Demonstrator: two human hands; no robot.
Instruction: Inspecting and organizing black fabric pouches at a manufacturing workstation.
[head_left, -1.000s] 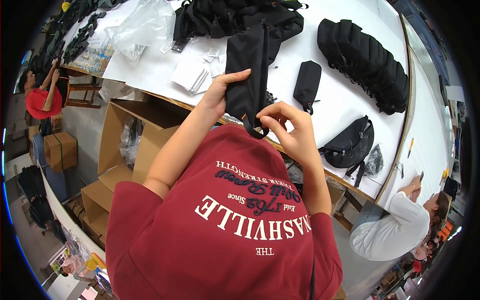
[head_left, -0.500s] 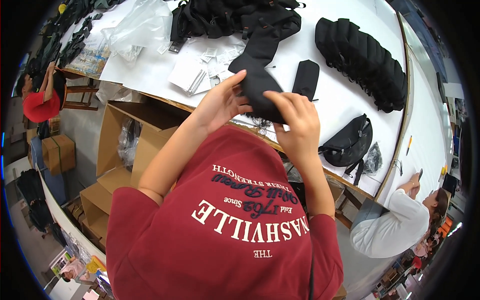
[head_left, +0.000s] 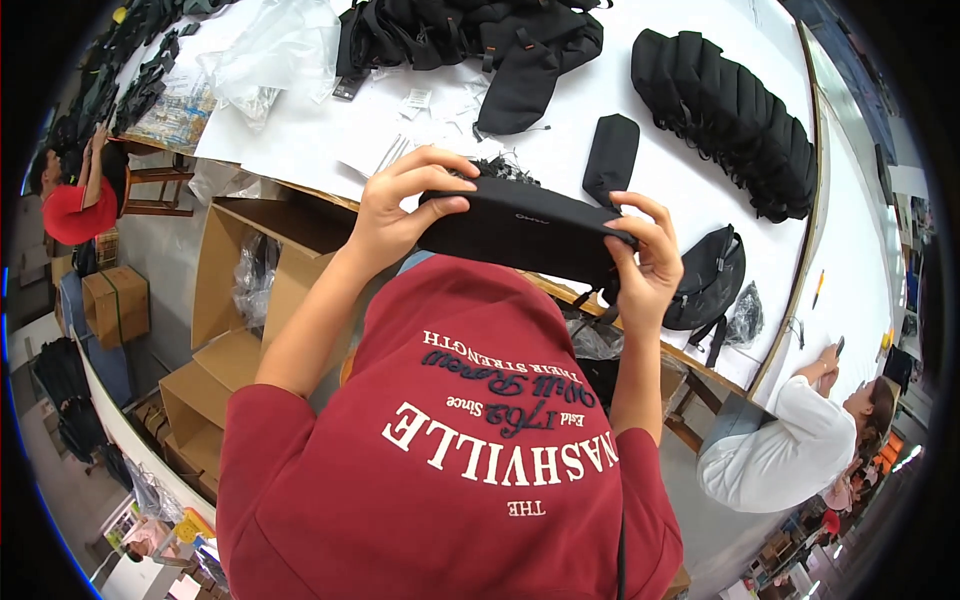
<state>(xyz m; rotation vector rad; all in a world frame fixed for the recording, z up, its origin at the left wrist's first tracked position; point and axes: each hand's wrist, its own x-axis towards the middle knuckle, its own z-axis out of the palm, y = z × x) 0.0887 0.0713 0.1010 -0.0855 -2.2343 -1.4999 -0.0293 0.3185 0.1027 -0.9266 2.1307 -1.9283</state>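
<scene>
A long black fabric pouch (head_left: 515, 228) with a small pale mark on its face is held up level, close in front of me. My left hand (head_left: 405, 205) pinches its left end between thumb and fingers. At the other end, my right hand (head_left: 648, 245) grips the corner the same way. Just beyond the pouch, a tangle of black cords or threads (head_left: 505, 172) shows on the white table (head_left: 375, 108). A second black pouch (head_left: 611, 155) lies flat past my right hand, and a black waist bag (head_left: 708, 280) rests to the right.
Black bags (head_left: 430, 35) are heaped at the table's far side, with a clear plastic bag (head_left: 280, 50) beside them. A row of black pouches (head_left: 725, 120) stands at the right. An open cardboard box (head_left: 235, 270) is below the table edge. A person in white (head_left: 785, 450) sits at the right.
The pouch has come away from the heap toward me and is now stretched level between both hands. My left hand has taken its end; my right hand has moved right.
</scene>
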